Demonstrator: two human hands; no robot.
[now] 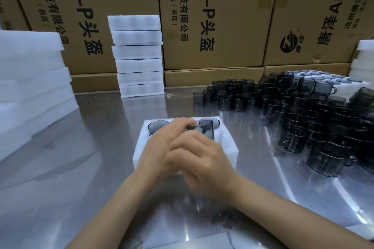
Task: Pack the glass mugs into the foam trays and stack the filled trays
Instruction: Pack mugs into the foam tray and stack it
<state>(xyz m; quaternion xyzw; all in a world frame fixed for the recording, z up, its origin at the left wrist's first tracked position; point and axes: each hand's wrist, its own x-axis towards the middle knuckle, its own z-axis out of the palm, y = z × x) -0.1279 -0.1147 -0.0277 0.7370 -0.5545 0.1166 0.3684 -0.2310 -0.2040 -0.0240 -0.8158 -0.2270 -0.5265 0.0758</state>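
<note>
Glass mug (205, 130) above foam tray (226, 147), pinched at rim by left hand (162, 145), right hand (204, 159) grip unclear

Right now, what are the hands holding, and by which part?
A dark glass mug, pinched at its rim by the left hand over the foam tray; right hand's grip is hidden.

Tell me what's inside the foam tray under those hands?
The foam tray shows two dark glass mugs seated in its back pockets, and a third mug held above it. The left hand and right hand cover the front pockets.
</note>
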